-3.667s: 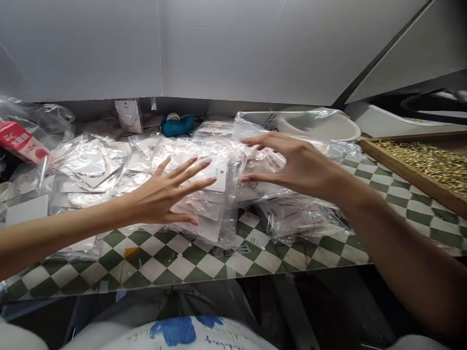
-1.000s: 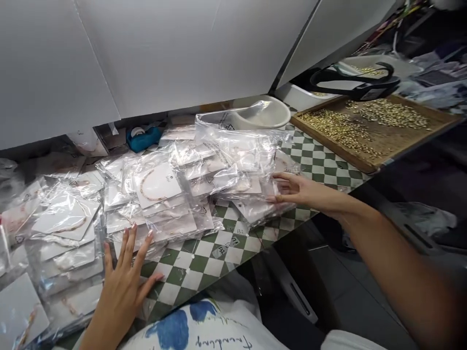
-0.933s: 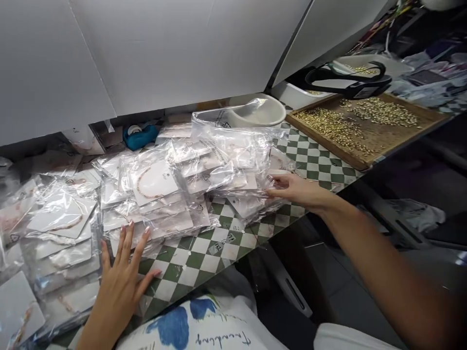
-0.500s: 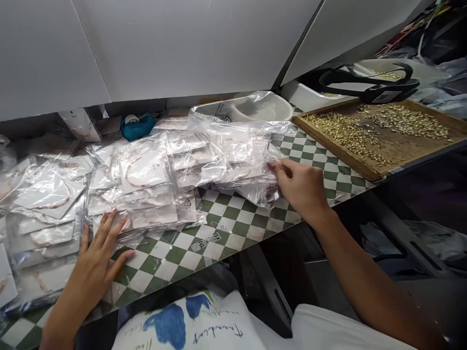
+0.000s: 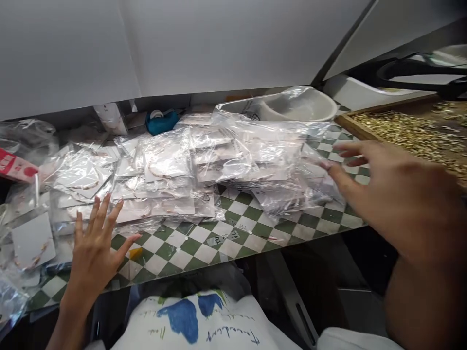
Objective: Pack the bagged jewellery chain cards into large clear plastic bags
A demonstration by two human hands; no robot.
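Clear plastic bags (image 5: 168, 163) holding white cards with thin gold-coloured chains lie in heaps along the checkered table (image 5: 204, 250). My left hand (image 5: 95, 238) is spread, its fingertips at the near edge of the bags on the left. To the right, a larger clear bag (image 5: 270, 150) of white cards lies over other packets. My right hand (image 5: 394, 194) is in the air just right of that bag, blurred, with thumb and fingers apart and nothing held between them.
A wooden tray (image 5: 350, 127) of small gold-coloured pieces stands at the right. Behind the bags are a white bowl (image 5: 317, 104) and a blue-green tape dispenser (image 5: 161, 122). White panels (image 5: 226, 43) hang low over the table's back. A red-and-pink packet (image 5: 18, 166) lies far left.
My right hand has let go of the bag's right end and moved right and nearer. My left hand stays spread at the left bags. The view has shifted left.
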